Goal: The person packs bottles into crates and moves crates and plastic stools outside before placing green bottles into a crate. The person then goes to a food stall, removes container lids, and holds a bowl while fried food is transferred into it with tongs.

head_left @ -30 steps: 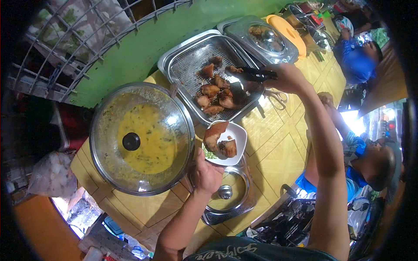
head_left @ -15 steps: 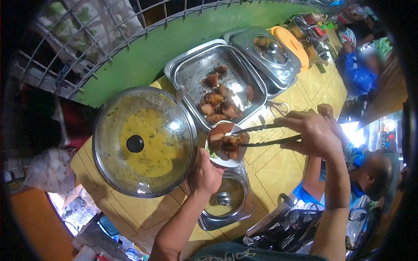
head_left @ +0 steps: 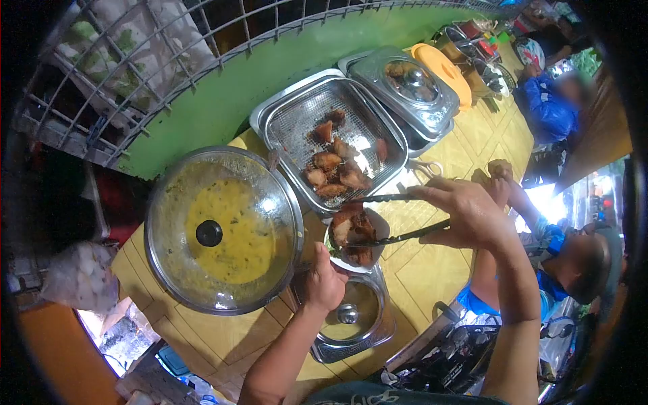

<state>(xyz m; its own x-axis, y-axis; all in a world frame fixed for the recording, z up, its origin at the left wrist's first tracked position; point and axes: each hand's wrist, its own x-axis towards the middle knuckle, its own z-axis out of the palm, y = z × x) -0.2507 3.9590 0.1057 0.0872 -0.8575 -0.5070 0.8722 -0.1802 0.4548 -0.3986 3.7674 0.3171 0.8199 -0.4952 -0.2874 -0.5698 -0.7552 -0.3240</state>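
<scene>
My left hand (head_left: 325,282) grips the near edge of a small white bowl (head_left: 379,233), thumb on its left side. Browned meat pieces (head_left: 353,229) fill the bowl, with a bit of green at its left edge. My right hand (head_left: 466,212) is closed on black tongs (head_left: 418,233), which reach left over the bowl with their arms spread around the meat. Just behind the bowl lies a metal tray (head_left: 371,128) with a perforated insert, holding several fried pieces (head_left: 327,160).
A large pan with a glass lid (head_left: 236,270) over yellow soup stands left. A smaller lidded dish (head_left: 347,314) sits near me, another lidded tray (head_left: 412,84) and an orange lid (head_left: 442,74) at the back. People (head_left: 550,108) are at the right, one person's hands near the table edge.
The tongs have come from the tray to the bowl, bringing a piece of meat. Since half a second ago their arms have spread around the meat. The left hand still holds the bowl.
</scene>
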